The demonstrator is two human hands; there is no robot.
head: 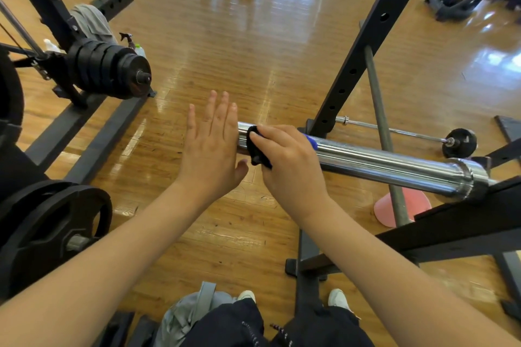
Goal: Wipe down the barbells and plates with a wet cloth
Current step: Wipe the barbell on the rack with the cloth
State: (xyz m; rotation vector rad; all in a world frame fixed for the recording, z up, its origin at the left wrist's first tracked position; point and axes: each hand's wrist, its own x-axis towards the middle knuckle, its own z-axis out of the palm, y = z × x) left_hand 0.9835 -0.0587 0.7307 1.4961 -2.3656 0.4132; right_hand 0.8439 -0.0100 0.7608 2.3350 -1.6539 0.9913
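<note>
Where the chrome barbell sleeve (380, 162) juts out from the rack upright (363, 45), a dark cloth (255, 146) is wrapped over it near its free end, gripped by the right hand (287, 160) with fingers curled over the top. Left hand (211, 149): flat, fingers straight and together, palm against the sleeve's end face, holding nothing. Both forearms extended forward. Black plates (110, 69) sit well left of the sleeve.
</note>
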